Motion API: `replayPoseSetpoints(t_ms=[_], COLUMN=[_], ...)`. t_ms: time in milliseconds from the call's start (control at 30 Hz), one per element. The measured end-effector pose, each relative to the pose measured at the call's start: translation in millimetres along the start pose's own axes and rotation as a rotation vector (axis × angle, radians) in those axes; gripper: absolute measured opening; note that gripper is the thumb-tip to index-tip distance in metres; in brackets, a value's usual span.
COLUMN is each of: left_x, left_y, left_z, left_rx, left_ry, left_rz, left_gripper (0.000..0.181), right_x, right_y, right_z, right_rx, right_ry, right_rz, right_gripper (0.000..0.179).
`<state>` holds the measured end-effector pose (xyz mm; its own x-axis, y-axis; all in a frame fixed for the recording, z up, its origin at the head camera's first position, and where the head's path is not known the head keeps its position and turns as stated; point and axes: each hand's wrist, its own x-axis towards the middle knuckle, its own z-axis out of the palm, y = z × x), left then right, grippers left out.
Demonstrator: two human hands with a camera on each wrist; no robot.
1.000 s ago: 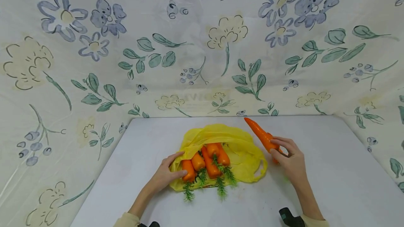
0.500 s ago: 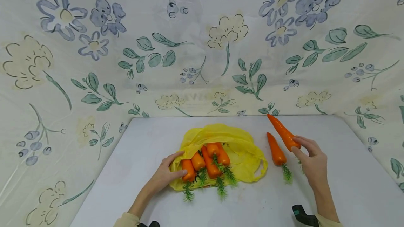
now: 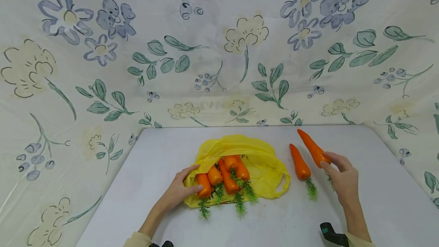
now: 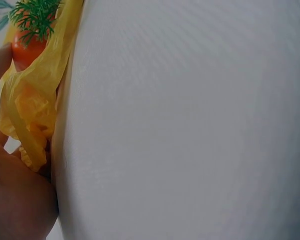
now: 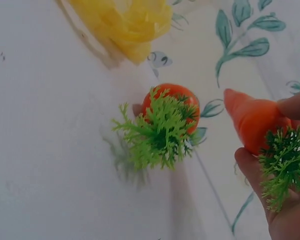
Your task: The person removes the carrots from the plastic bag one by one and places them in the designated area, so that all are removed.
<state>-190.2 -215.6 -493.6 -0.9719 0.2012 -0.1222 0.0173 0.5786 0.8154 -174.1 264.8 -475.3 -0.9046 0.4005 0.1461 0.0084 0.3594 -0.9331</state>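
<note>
One carrot (image 3: 311, 146) pinched in our right hand (image 3: 344, 176); left hand (image 3: 179, 189) grips the bag (image 3: 236, 144) at left, probably steadying it.

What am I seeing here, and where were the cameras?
There's no robot, just a person's bare left hand and right hand at a flat white table. The wide picture comes from a camera worn on the head; the two close ones come from a camera on each wrist. A thin yellow plastic bag lies open, with glossy orange, green-leaved carrots showing in its mouth. The left hand grips the bag's left side. The right hand pinches one long orange carrot near its leaves; another tapered orange carrot lies beside the bag.
</note>
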Motion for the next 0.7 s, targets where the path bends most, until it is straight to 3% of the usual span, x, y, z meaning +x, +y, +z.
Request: replayPoseSetpoints(t_ms=[700], left_x=[0.3], left_y=[1.7], left_z=[-0.5], left_rx=[0.005], left_ry=[-0.001], left_rz=[-0.017], left_gripper=[0.070], right_x=[0.8], right_y=[20.3], right_z=[-4.9], right_rx=[-0.119], right_ry=[-0.139], right_rz=[0.202], right_gripper=[0.050])
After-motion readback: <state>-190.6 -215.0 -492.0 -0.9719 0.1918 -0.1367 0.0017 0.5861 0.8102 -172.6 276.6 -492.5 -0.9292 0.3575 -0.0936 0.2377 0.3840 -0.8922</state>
